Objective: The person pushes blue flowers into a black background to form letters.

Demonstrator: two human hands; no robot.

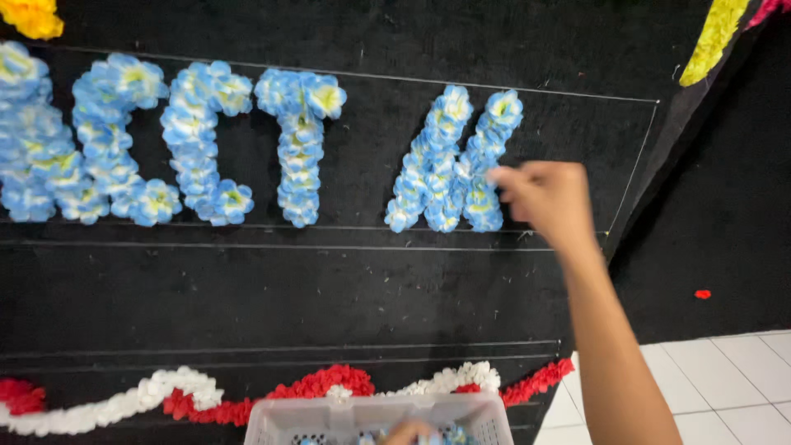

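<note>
My right hand (544,198) reaches up to a black board (329,288), its fingers pinched together at the right edge of a shape made of blue, white and yellow paper flowers (449,165). I cannot see what the fingertips hold. More flower shapes (165,140) run along the board to the left. My left hand (408,432) shows only as fingertips at the bottom edge, dipped into a white slotted plastic basket (371,416) with blue flowers inside.
A red and white flower garland (247,395) runs along the board's lower part. Yellow flowers sit at the top left (33,16) and top right (713,37). White floor tiles (725,387) lie at the lower right. Thin white lines mark the board.
</note>
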